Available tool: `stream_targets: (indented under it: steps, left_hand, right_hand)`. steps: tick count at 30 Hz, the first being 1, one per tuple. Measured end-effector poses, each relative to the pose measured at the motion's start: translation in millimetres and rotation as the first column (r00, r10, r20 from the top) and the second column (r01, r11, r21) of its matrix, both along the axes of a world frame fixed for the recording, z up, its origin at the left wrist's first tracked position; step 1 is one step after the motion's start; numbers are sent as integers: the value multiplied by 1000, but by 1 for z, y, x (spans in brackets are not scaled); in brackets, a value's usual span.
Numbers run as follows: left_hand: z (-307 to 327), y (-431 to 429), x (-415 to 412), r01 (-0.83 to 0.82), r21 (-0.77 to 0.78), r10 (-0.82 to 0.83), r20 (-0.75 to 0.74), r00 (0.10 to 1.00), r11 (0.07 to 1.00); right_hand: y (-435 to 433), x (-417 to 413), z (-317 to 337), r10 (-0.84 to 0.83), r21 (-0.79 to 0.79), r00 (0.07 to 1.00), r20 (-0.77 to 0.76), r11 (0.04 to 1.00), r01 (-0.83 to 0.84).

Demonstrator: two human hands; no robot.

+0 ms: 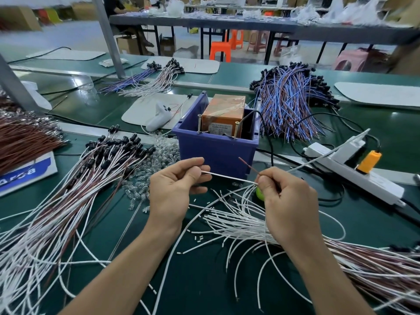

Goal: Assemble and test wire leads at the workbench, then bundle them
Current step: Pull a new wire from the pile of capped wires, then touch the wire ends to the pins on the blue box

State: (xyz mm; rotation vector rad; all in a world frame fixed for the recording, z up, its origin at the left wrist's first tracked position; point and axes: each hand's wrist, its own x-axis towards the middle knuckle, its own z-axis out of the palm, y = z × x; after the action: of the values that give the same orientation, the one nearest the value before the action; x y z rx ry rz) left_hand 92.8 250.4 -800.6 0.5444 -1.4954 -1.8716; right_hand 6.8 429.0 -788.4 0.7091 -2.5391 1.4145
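My left hand (pixel 176 186) pinches the free end of a white wire (pixel 229 177) between thumb and fingers. That wire runs across to my right hand (pixel 287 201), which grips it together with a brown wire (pixel 247 165) whose bare tip sticks up to the left. Beneath my right hand lies a fan of loose white wire leads (pixel 234 223) on the green bench. A small green object (pixel 259 193) peeks out by my right thumb. In front of both hands stands a blue bin (pixel 216 151) holding an orange box (pixel 223 114).
Finished leads with black sockets (pixel 109 155) spread at the left beside a pile of small glass bulbs (pixel 159 153). A blue and brown wire heap (pixel 288 103) lies behind the bin. A white power strip (pixel 354 171) with an orange plug sits at the right. A white remote (pixel 159 117) rests behind.
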Motion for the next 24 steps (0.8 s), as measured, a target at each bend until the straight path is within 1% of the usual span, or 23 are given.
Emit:
stream_targets:
  steps: [4, 6, 8, 12, 13, 16, 18, 20, 24]
  left_hand:
    - [4, -5, 2, -65, 91, 68, -29, 997, 994]
    - [5, -6, 5, -58, 109, 64, -49, 997, 992]
    - [6, -4, 7, 4, 87, 1, -56, 998, 996]
    - [2, 7, 7, 133, -30, -133, -4, 991, 991]
    - [3, 10, 6, 157, -16, -157, -3, 988, 987]
    - [4, 12, 4, 250, 136, -245, -54, 968, 958]
    - [5, 11, 3, 312, 192, -302, -80, 950, 930]
    - [6, 10, 2, 360, 219, -343, -111, 933, 907]
    - [10, 9, 1, 381, 232, -364, -113, 924, 895]
  right_hand:
    - [1, 0, 1, -13, -37, 1000, 4, 999, 13]
    - [2, -1, 1, -12, -71, 1000, 25, 997, 14]
    - [2, -1, 1, -8, -92, 999, 32, 996, 11]
    - [-1, 4, 2, 17, -73, 1000, 14, 997, -16]
    - [-2, 6, 2, 25, -62, 1000, 7, 998, -25]
    - [-5, 12, 4, 59, -23, 998, -17, 998, -59]
    - [-7, 17, 4, 81, 9, 995, -52, 997, -81]
    - [-10, 22, 3, 92, 25, 992, -87, 996, -91]
    - [-15, 28, -1, 106, 85, 988, -115, 992, -97]
